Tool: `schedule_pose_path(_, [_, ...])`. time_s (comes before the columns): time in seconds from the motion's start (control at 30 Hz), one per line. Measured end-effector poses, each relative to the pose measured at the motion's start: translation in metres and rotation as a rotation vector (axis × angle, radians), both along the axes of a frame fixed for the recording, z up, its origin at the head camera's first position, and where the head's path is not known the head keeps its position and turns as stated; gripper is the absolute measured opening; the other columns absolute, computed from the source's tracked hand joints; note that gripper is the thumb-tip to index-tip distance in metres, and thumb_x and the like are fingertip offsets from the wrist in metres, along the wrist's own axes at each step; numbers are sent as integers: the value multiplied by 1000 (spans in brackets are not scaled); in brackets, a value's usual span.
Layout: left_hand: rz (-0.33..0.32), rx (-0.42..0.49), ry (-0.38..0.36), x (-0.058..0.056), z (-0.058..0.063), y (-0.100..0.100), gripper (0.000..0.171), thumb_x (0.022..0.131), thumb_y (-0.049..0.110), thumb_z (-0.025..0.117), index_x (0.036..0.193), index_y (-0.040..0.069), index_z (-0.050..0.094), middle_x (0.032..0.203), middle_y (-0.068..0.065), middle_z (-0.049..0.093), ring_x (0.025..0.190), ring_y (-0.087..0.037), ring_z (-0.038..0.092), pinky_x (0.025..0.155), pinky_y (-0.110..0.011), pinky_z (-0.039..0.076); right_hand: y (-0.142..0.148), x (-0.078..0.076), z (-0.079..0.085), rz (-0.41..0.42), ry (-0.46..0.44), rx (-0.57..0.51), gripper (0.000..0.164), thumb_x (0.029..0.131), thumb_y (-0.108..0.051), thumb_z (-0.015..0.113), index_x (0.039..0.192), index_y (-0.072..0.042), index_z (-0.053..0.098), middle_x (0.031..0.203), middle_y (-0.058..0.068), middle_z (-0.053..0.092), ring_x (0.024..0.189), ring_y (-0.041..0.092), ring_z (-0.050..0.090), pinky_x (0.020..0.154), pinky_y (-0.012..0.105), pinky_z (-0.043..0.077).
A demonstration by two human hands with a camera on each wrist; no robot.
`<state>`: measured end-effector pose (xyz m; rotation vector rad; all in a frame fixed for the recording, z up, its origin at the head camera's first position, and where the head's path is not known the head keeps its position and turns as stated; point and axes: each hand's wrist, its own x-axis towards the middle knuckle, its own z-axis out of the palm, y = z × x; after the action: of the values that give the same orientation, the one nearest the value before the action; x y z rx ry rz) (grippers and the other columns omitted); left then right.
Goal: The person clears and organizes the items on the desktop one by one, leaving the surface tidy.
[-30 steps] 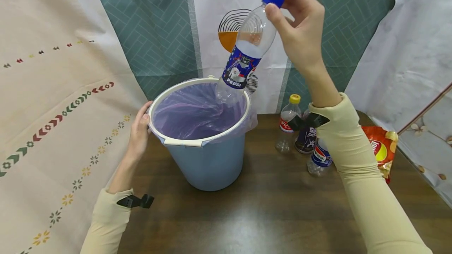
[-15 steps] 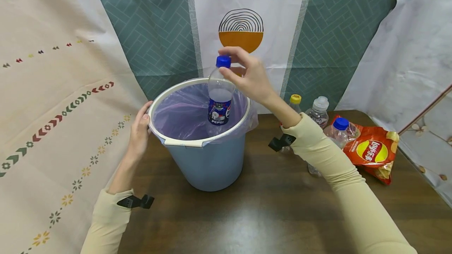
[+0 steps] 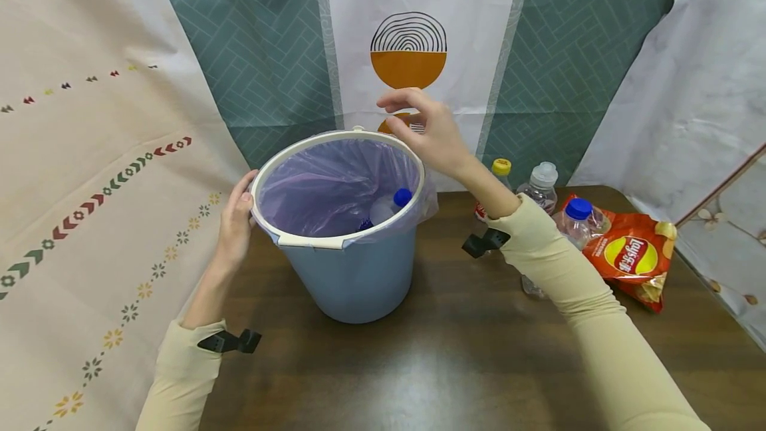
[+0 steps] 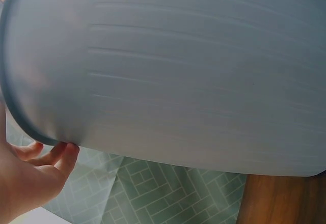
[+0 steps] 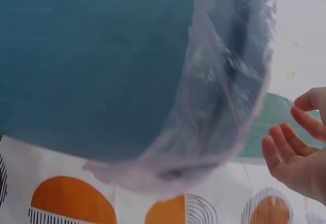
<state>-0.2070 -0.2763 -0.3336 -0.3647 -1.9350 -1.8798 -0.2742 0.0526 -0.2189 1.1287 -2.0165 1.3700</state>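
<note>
A blue trash can (image 3: 353, 285) with a cream rim and a thin purple liner (image 3: 311, 185) stands on the table. Inside it leans a clear plastic soda bottle (image 3: 383, 210) with a blue cap, its lower part hidden by the can's near wall. My left hand (image 3: 235, 225) holds the can's rim at the left; in the left wrist view its fingertips (image 4: 71, 150) press on the outer wall under the rim. Over the can's right rear edge is my right hand (image 3: 433, 135), fingers loosely bent and holding nothing; the right wrist view shows it beside the overhanging liner.
Right of the can stand a yellow-capped bottle (image 3: 501, 167), a bottle with a clear cap (image 3: 542, 181) and a blue-capped bottle (image 3: 577, 215), partly behind my right arm. A red chip bag (image 3: 631, 255) lies beyond them. Patterned curtains (image 3: 275, 45) hang behind and left.
My right hand has brought the soda bottle down and left over the can and let it go. The bottle has dropped into the liner. My left hand stays on the rim.
</note>
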Motion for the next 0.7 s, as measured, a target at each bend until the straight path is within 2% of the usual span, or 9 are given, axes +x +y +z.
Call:
schedule_pose_path(0.27, [-6, 4, -7, 0, 0, 0, 53, 97, 21, 33, 148, 6, 35, 131, -4, 49, 104, -7, 57, 82, -13, 53, 33, 4, 3, -111, -106, 93, 26, 95, -10, 57, 119, -5, 64, 118, 9, 66, 104, 17, 61, 91, 38, 54])
schedule_pose_path(0.4, [-1, -1, -14, 0, 0, 0, 53, 97, 22, 33, 148, 7, 35, 132, -5, 49, 104, -8, 57, 82, -13, 53, 47, 3, -2, -179, -132, 97, 25, 96, -14, 55, 118, -7, 65, 117, 8, 66, 101, 15, 60, 89, 33, 53])
schedule_pose_path(0.53, [9, -10, -20, 1, 0, 0, 53, 98, 23, 32, 148, 8, 36, 131, -5, 49, 103, -7, 58, 82, -13, 53, 60, 3, -11, -253, -135, 90, 25, 96, -16, 55, 117, -8, 66, 117, 7, 67, 102, 14, 60, 89, 31, 53])
schedule_pose_path(0.7, [2, -9, -18, 1, 2, 1, 53, 98, 22, 31, 149, 7, 35, 132, -6, 49, 103, -7, 58, 83, -13, 53, 75, 5, -23, -362, -101, 52, 27, 95, -14, 54, 118, -7, 66, 118, 8, 66, 105, 19, 60, 91, 40, 52])
